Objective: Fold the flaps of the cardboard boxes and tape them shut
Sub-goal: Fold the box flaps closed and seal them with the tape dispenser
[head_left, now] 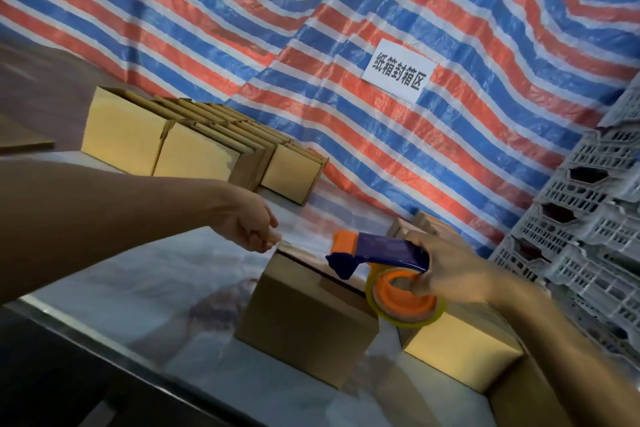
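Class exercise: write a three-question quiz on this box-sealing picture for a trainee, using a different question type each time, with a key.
1. Multiple choice: what does the right hand grip? A) scissors B) a tape dispenser C) a marker
2. True or false: the left hand pinches the tape end near the far edge of the cardboard box.
3. Fill in: the white sign is fixed to a striped ____.

Key: 1 B; 2 true; 3 tarpaulin.
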